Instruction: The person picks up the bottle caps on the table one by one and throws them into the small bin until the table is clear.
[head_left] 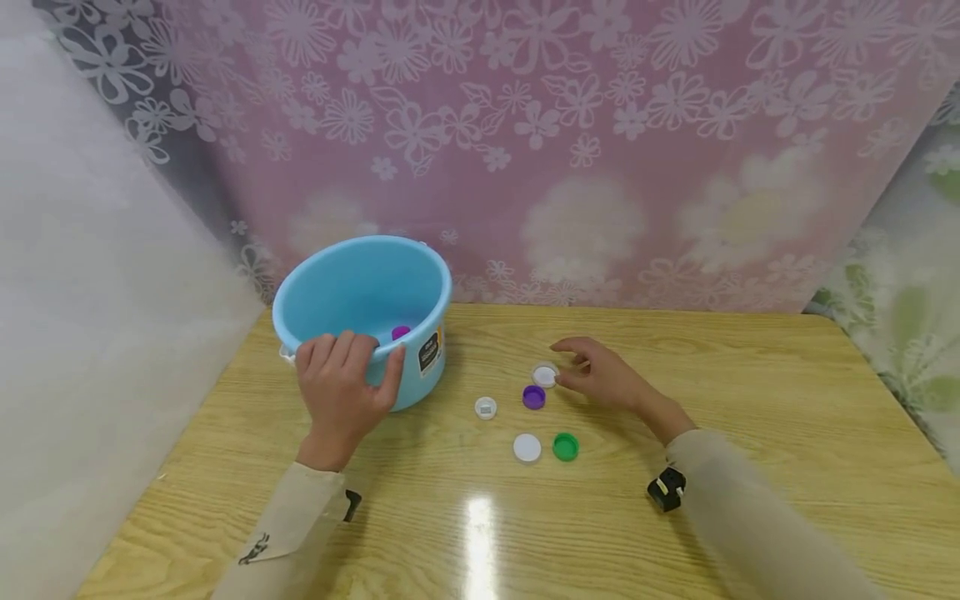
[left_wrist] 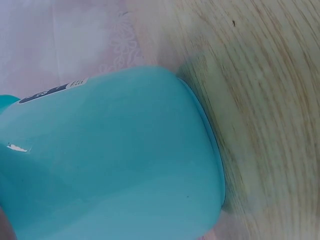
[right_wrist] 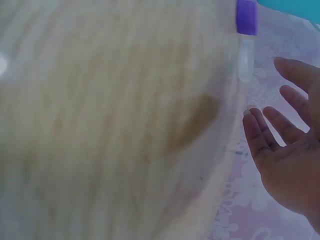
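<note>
My left hand grips the near rim of a light blue bucket, fingers over the edge and thumb along the outside. Inside the bucket lies a magenta cap. The bucket's side fills much of the left wrist view. My right hand is beside a white cap with a clear rim, its thumb close to the cap's edge. Its fingers are spread and loosely bent in the right wrist view, with nothing between them. Right in front of that cap sits a purple bottle cap.
Nearer me on the wooden table lie a flat white cap and a green cap. A small white cap sits between them and the bucket. Behind the table hangs a pink floral curtain.
</note>
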